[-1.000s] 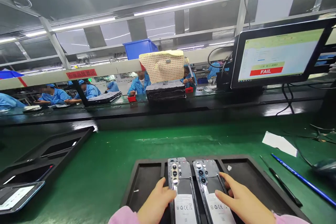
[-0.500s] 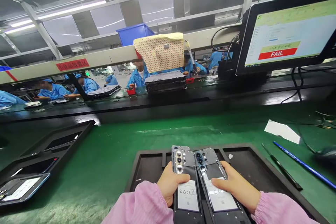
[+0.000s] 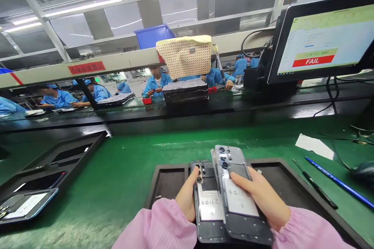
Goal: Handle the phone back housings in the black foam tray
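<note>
My left hand (image 3: 188, 194) is wrapped round the left side of an open-backed phone (image 3: 209, 218), its thumb by the gold-ringed camera lenses. On the right, my right hand (image 3: 264, 198) grips another open-backed phone (image 3: 247, 223) with the thumb across its back; at least one more phone edge shows beneath it. This right phone sits higher and overlaps the left one. Both show white battery labels and dark lower covers. Under them lies a black compartment tray (image 3: 169, 181). The fingers beneath the phones are hidden.
Another black tray (image 3: 96, 144) with phones is at the left. A screwdriver (image 3: 318, 188), a blue pen-like stick (image 3: 339, 181) and white paper (image 3: 314, 146) lie right. A monitor (image 3: 324, 42) reading FAIL stands above. Several people in blue sit beyond the shelf.
The right-hand phones have risen and shifted over the left phone's edge. My left thumb has moved up from the battery area to the camera lenses.
</note>
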Demonstrator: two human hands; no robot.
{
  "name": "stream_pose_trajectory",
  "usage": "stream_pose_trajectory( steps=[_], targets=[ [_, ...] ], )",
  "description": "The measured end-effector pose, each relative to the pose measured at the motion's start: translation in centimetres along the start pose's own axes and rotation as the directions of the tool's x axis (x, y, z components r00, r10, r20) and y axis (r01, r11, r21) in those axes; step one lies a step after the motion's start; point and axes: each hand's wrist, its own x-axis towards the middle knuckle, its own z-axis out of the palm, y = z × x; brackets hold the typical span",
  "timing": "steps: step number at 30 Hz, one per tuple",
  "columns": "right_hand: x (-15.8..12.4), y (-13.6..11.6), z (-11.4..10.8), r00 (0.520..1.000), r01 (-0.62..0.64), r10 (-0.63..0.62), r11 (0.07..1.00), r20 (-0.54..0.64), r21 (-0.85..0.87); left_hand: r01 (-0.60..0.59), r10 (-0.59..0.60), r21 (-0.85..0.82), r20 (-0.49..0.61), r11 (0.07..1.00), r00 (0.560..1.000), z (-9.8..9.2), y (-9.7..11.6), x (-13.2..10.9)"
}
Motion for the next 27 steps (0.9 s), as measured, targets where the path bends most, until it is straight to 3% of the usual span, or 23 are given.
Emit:
stream_pose_trajectory(
  steps=[3,6,10,15,17,19,21,23,25,27],
  targets=[
    [1.0,1.2,2.8,0.998,0.055,-0.049,0.985,0.039,-0.161,0.013,0.003,-0.161,0.102,0.987,0.995,0.6,0.3,-0.4],
    [1.7,2.4,4.3,0.994,0.109,-0.101,0.933,0.043,-0.344,0.031,-0.022,-0.185,0.053,0.982,0.998,0.7,0.4,-0.7],
    [1.3,3.4,5.2,0.968,0.167,-0.242,0.818,-0.066,-0.550,0.008,-0.015,-0.089,-0.076,0.996,0.997,0.4,0.0,-0.5],
    [-0.2,3.4,4.9,0.822,0.307,-0.542,0.678,-0.172,-0.668,-0.078,0.078,0.005,-0.129,0.997,0.988,0.3,-0.3,-0.6],
    [-0.7,2.4,3.6,0.785,0.362,-0.598,0.655,-0.162,-0.663,-0.106,0.112,0.055,-0.120,0.993,0.986,0.6,0.2,-1.0],
    [-1.1,0.9,1.8,0.750,0.385,-0.635,0.648,-0.187,-0.656,-0.221,0.240,0.185,-0.089,0.958,0.967,1.2,1.2,-1.4],
    [-1.2,-0.5,-0.2,0.712,0.388,-0.663,0.646,-0.232,-0.657,-0.375,0.422,0.473,0.008,0.797,0.906,2.1,2.6,-1.7],
    [-1.2,-1.4,-1.8,0.689,0.397,-0.682,0.637,-0.244,-0.661,-0.432,0.498,0.773,0.175,0.465,0.849,3.2,4.0,-1.6],
    [-0.8,-1.5,-3.0,0.711,0.425,-0.681,0.615,-0.176,-0.664,-0.387,0.423,0.913,0.303,0.128,0.854,4.4,4.8,-1.2],
    [0.0,-1.0,-3.9,0.792,0.446,-0.610,0.609,-0.027,-0.655,-0.369,0.322,0.926,0.374,-0.079,0.870,5.6,4.7,-0.3]
  ],
)
